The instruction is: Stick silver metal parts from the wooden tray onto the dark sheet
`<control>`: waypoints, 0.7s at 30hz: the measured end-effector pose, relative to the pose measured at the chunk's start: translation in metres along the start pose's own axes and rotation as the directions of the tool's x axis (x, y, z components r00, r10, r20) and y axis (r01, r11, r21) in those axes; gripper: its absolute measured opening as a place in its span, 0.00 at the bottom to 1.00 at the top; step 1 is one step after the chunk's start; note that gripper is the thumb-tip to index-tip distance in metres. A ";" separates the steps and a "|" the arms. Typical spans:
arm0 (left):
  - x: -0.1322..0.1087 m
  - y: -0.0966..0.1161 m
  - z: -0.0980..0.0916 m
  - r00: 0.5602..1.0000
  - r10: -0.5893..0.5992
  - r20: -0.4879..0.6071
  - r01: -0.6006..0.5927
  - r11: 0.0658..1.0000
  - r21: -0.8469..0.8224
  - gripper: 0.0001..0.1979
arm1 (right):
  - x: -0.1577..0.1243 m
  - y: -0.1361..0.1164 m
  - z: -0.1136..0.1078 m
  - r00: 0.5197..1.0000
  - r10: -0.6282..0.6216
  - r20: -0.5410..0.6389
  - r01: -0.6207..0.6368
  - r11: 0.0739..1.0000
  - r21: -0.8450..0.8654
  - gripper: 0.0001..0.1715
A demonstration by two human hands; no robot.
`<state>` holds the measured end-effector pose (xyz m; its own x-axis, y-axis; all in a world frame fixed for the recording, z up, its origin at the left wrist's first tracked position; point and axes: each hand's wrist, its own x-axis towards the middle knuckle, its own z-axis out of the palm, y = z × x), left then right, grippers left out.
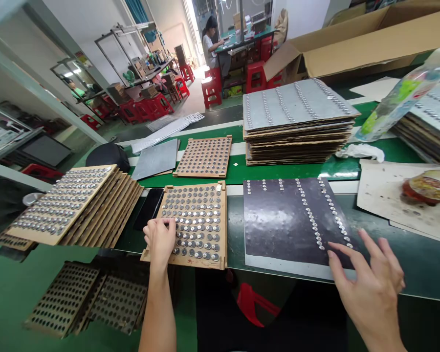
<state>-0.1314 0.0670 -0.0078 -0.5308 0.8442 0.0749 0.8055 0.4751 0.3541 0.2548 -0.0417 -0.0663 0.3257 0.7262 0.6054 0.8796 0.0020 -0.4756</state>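
Note:
My left hand point(160, 239) is over the left side of a square wooden tray point(223, 230) that holds rows of small round metal discs point(192, 228). Its fingers are curled together in a pinch, and whatever is between the tips is hidden. On the right, a dark sheet point(271, 225) lies flat with columns of small shiny round pieces point(310, 217) on it. My right hand point(370, 281) reaches over its lower right corner. Thumb and index tips are close but apart beside the lower end of one column; the other fingers are stretched out.
Left stands a leaning stack of filled trays point(95, 215), beside a black phone point(149, 208). Behind are another disc tray point(205, 155), a grey plate point(156, 159) and a tall stack of sheets point(297, 142). A plastic bottle point(403, 98) and a wrapped reddish-brown lump point(430, 187) are to the right.

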 end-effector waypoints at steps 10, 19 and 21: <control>-0.053 0.019 -0.003 0.984 0.155 -0.087 -0.166 0.976 -0.141 0.12 | 0.000 0.032 0.009 0.973 0.044 0.228 -0.016 0.992 -0.124 0.22; -0.149 0.072 0.008 0.826 0.513 0.231 -0.174 0.624 -0.762 0.11 | 0.013 -0.018 -0.005 0.974 -0.002 0.225 -0.066 0.953 0.295 0.13; -0.161 0.085 0.007 0.782 0.532 0.325 -0.040 0.564 -0.825 0.14 | 0.013 -0.047 -0.010 0.970 -0.037 0.239 -0.091 0.859 0.503 0.04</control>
<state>0.0245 -0.0262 0.0035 0.0992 0.9935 -0.0562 0.2581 0.0288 0.9657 0.2214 -0.0393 -0.0291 0.2005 0.8691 0.4522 0.5519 0.2811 -0.7851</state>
